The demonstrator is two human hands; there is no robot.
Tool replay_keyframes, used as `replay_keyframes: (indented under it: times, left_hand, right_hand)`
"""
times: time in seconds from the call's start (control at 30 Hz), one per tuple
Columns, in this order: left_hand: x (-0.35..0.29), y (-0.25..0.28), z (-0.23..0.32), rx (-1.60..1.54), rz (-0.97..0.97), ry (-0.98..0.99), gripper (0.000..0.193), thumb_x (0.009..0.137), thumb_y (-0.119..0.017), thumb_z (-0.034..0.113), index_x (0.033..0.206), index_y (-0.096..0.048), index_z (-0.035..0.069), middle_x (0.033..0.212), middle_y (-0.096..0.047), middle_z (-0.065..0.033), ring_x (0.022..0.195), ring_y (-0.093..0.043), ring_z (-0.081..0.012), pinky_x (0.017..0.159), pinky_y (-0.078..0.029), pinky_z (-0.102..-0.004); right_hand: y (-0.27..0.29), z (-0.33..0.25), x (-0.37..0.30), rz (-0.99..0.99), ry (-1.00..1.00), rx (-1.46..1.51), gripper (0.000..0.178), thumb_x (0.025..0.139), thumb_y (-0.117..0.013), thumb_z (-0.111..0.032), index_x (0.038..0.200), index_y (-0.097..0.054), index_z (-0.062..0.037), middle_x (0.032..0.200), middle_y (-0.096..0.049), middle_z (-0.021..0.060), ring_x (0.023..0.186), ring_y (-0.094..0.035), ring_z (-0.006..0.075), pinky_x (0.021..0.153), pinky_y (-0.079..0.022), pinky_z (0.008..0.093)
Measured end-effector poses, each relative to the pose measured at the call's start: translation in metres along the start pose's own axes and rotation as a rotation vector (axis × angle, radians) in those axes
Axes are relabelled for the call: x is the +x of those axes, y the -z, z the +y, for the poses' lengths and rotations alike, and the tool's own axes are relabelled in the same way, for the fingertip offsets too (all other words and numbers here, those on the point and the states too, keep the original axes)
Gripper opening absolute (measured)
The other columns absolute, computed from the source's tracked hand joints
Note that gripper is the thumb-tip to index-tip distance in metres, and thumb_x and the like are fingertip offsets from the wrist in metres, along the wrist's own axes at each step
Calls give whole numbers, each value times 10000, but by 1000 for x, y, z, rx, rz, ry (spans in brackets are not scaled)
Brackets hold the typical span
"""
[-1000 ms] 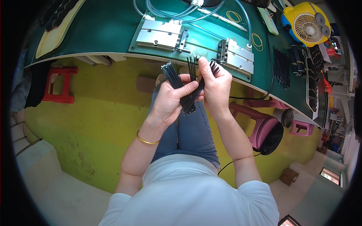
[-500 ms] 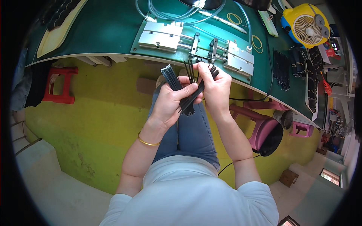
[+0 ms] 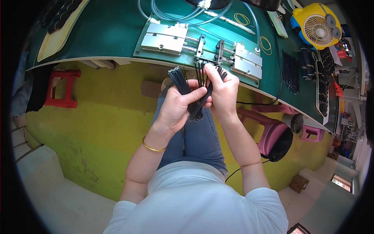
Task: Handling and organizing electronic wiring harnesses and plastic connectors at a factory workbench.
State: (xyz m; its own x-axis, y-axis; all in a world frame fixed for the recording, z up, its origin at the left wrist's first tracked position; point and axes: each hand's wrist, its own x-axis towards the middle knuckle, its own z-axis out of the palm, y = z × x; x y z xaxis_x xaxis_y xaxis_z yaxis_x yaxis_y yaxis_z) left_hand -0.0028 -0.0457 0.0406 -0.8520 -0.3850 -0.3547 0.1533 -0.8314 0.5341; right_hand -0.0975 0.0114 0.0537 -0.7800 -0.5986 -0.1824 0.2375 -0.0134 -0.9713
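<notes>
Grasping thin black strips (image 3: 178, 80), the left hand (image 3: 172, 106) lays its thumb across the bundle, while the right hand (image 3: 226, 93) pinches another bunch that slants against it. A few strips stand apart between the two hands; all are held above the lap, just short of the table edge. Light, even thumb pressure seems best: firm enough to stop slipping, loose enough to part single strips. Keeping the tips level should help too, since crossed lengths could easily snag.

The strips look slim, straight and springy, with pale specks at their ends. Below the grip are soft blue jeans (image 3: 200, 134). Beyond it, smooth squared metal blocks (image 3: 163, 38) carry dark upright bars (image 3: 200, 46), with bendy bluish tubes (image 3: 167, 15) looping behind. Farther right, similar strips lie loosely on the flat green table (image 3: 105, 35), near a rounded yellow fan (image 3: 318, 29). Lower right stands a glossy pink stool (image 3: 268, 130).
</notes>
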Motion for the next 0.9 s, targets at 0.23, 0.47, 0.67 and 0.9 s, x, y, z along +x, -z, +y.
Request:
replay_keyframes:
  times: [0.23,0.47,0.67,0.9]
  left_hand:
    - [-3,0,1,-29,17,-6,112,767,-547,6,863,-515,-43,755,-574,-101,630,-589,-165,565,-506,-249]
    - [-3,5,0,-36,23,3,117,766,-549,9,864,-507,-41,748,-570,-102,625,-589,-170,556,-510,-256]
    - [-2,2,-1,-14,53,1,135,761,-556,7,871,-500,-47,748,-568,-104,630,-590,-170,556,-510,-256]
    - [0,1,0,-31,10,4,124,755,-563,3,853,-505,-47,746,-569,-104,638,-592,-170,565,-511,-255]
  right_hand:
    - [-4,-5,-5,-8,36,-33,243,802,-558,-207,692,-602,5,493,-485,-24,410,-388,15,353,-291,177]
    - [-1,-6,-8,-64,22,-72,188,806,-550,-160,758,-599,15,646,-578,25,501,-483,34,418,-362,169]
    - [0,0,-3,-13,15,-67,188,804,-550,-159,774,-602,20,635,-578,23,497,-489,41,427,-370,173]
    - [1,-2,-1,-20,-32,-42,186,803,-551,-160,752,-598,13,610,-567,21,479,-484,43,424,-371,174]
